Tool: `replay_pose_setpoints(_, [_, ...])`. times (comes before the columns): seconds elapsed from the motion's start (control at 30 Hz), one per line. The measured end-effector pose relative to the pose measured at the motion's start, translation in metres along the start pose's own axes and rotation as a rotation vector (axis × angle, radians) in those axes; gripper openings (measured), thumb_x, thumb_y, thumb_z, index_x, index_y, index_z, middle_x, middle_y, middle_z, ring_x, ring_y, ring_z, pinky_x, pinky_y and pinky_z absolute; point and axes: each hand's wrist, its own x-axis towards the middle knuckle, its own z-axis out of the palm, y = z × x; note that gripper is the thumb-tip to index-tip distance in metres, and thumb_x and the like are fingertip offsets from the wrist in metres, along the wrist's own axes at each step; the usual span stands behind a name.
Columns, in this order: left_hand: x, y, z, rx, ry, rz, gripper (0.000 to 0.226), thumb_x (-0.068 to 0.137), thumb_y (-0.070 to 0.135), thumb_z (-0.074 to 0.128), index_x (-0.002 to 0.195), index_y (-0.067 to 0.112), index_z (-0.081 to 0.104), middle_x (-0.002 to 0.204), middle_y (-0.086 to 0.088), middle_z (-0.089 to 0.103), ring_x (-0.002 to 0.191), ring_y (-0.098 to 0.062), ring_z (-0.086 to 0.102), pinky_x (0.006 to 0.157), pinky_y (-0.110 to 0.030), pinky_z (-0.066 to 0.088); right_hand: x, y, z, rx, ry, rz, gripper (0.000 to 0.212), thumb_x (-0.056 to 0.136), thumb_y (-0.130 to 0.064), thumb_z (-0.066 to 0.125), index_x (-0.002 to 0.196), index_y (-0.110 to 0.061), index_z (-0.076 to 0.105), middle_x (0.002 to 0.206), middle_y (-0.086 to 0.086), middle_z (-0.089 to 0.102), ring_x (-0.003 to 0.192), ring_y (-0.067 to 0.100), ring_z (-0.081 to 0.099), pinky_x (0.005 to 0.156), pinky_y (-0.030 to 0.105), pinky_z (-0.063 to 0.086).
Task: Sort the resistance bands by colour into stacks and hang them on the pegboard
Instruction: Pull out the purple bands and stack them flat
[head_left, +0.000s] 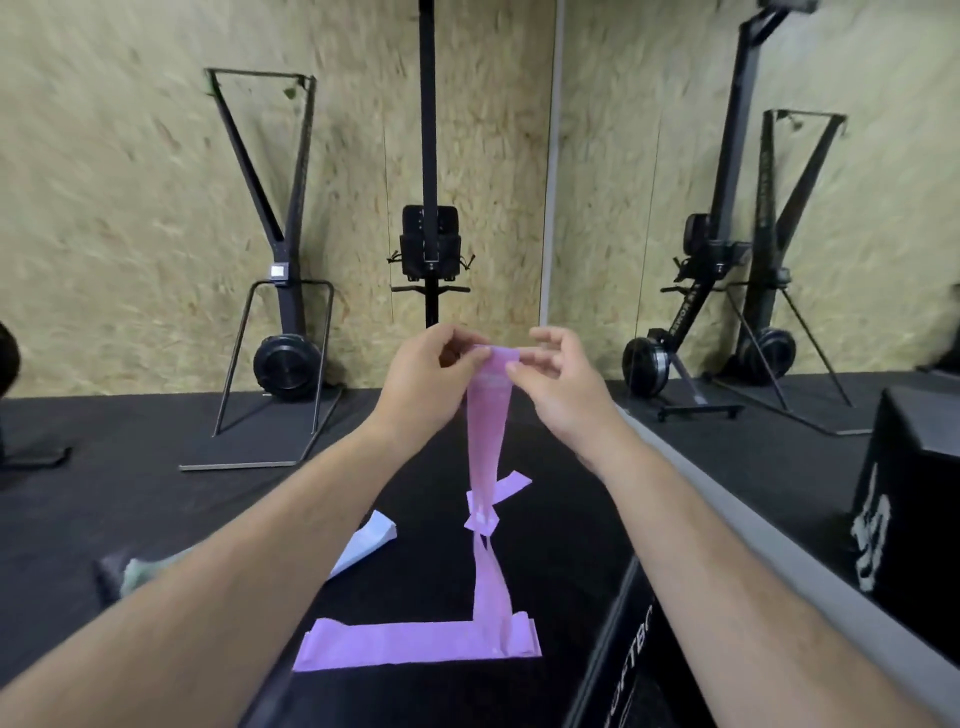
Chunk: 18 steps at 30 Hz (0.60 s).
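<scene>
On my feed both forearms reach forward, hands raised close together. My left hand (431, 374) pinches the top edge of a pink resistance band (485, 441) between thumb and fingertips, and the right hand (561, 384) pinches the same edge just beside it, spare fingers fanned. The band hangs twisted, its lower end meeting a flat pink band (405, 644) on the black surface (561, 545) — a pale blue band (369, 543) lies to the left.

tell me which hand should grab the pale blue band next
Left, probably: the pale blue band lies nearer the left hand than the right hand; both pinch the pink band.
</scene>
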Motion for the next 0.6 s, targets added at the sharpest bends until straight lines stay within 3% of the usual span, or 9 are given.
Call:
replay_pose_setpoints(0.1, [-0.012,0.018,-0.018,-0.006,0.001,0.003,0.009,0.095,0.014,0.064,0.101,0.013,0.071,0.077,0.009,0.063,0.058,0.009,0.051,0.056,-0.007,0.039,-0.015,-0.021,0.006,0.042,-0.059,0.007,0.022,0.098,-0.031,0.065,0.117,-0.020,0.065,0.100,-0.005,0.076,0.101,0.014,0.070,0.091,0.035,0.057])
replay_pose_setpoints(0.23, [-0.029,0.037,-0.042,0.013,-0.021,0.007,0.009,0.095,0.021,0.065,0.103,0.018,0.069,0.086,0.007,0.066,0.066,0.009,0.054,0.061,-0.006,0.042,-0.036,-0.045,0.013,-0.010,-0.013,-0.082,0.008,0.098,-0.029,0.066,0.100,-0.023,0.071,0.094,-0.004,0.075,0.091,0.012,0.070,0.078,0.026,0.053])
replay_pose_setpoints(0.33, [-0.039,0.052,-0.058,0.025,-0.106,-0.004,0.018,0.095,0.037,0.065,0.107,0.024,0.068,0.093,0.012,0.069,0.078,0.007,0.058,0.068,-0.008,0.044,-0.048,-0.060,0.019,0.003,-0.045,-0.115,0.008,0.097,-0.024,0.067,0.101,-0.021,0.073,0.096,0.000,0.077,0.097,0.022,0.071,0.087,0.038,0.056])
replay_pose_setpoints(0.4, [-0.046,0.061,-0.068,0.065,-0.114,0.032,0.017,0.094,0.038,0.065,0.102,0.024,0.071,0.093,0.010,0.071,0.087,0.000,0.062,0.072,-0.017,0.048,-0.056,-0.067,0.023,0.015,-0.064,-0.146,0.008,0.097,-0.020,0.066,0.101,-0.020,0.073,0.096,0.001,0.077,0.097,0.022,0.072,0.092,0.043,0.056])
replay_pose_setpoints(0.53, [-0.062,0.072,-0.083,0.077,-0.067,0.069,0.014,0.092,0.032,0.070,0.098,0.019,0.073,0.092,0.008,0.073,0.089,-0.007,0.065,0.079,-0.024,0.051,-0.076,-0.075,0.033,0.082,-0.069,-0.178,0.008,0.098,-0.017,0.065,0.102,-0.017,0.071,0.093,-0.001,0.077,0.090,0.010,0.072,0.084,0.029,0.056])
replay_pose_setpoints(0.6, [-0.072,0.071,-0.086,0.037,-0.054,0.045,0.014,0.091,0.031,0.071,0.098,0.020,0.075,0.091,0.007,0.073,0.087,-0.007,0.065,0.079,-0.024,0.052,-0.086,-0.074,0.039,0.124,-0.064,-0.169,0.007,0.099,-0.018,0.065,0.103,-0.014,0.068,0.096,0.004,0.076,0.089,0.012,0.072,0.083,0.028,0.056])
